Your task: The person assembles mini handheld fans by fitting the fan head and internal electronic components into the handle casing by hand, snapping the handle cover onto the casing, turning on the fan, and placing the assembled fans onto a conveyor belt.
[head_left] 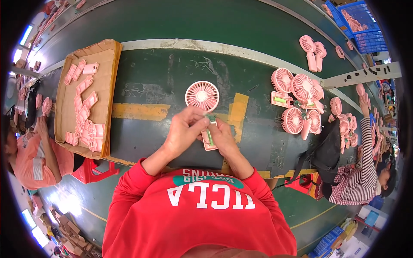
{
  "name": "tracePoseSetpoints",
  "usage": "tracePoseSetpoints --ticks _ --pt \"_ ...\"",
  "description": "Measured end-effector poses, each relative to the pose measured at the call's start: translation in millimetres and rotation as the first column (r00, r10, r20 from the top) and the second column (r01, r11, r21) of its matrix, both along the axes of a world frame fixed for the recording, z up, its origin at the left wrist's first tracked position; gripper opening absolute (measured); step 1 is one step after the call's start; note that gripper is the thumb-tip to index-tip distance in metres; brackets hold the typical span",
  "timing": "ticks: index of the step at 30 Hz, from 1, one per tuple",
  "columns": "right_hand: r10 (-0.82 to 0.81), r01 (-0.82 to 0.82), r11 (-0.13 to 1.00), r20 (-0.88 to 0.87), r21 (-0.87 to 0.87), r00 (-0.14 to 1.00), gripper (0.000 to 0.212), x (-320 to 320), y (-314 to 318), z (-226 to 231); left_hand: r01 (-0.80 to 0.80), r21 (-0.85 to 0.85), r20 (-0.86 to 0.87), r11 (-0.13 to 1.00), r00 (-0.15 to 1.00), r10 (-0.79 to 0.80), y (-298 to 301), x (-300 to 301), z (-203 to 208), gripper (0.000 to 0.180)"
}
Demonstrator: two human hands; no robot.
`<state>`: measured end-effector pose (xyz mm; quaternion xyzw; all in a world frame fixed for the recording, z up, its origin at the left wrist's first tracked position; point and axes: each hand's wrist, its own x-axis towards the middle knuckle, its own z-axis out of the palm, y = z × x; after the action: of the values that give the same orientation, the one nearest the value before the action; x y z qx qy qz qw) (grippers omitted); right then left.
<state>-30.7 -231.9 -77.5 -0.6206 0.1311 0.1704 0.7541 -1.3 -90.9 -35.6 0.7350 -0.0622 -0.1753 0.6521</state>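
Between both hands' fingers (202, 123), pink fan (202, 96).

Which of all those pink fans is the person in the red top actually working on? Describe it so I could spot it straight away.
Start at the long dark green table and find the yellow tape patch near its middle. There a single pink handheld fan lies with its round grille away from the person, its open handle gripped by the left hand and right hand. Unlike the cluster of fans piled to the right, it lies alone.
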Motion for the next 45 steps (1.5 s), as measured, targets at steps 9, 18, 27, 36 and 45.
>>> tracePoseSetpoints --ticks 9,18,27,36,45 --pt "-0.027 0.054 0.972 -0.123 0.229 0.992 0.034 3 -3 6 0.007 0.274 0.26 0.962 0.962 -0.081 11 -4 6 0.024" --pt "-0.013 0.112 0.896 -0.227 0.43 0.974 0.038 1 -13 14 -0.046 0.361 0.421 0.931 0.899 -0.118 14 -3 1 0.013" --pt "-0.019 0.096 0.931 -0.216 0.353 0.976 0.041 5 -13 16 -0.016 0.28 0.201 0.96 0.979 -0.043 11 -4 -1 0.009" --pt "-0.012 0.077 0.916 -0.165 0.393 0.986 0.038 1 -14 7 -0.024 0.308 0.216 0.951 0.975 -0.045 9 -5 -12 0.009" --pt "-0.016 0.06 0.951 -0.144 0.303 0.989 0.034 -2 -12 4 -0.061 0.436 0.432 0.898 0.889 -0.15 9 -6 -11 0.005"
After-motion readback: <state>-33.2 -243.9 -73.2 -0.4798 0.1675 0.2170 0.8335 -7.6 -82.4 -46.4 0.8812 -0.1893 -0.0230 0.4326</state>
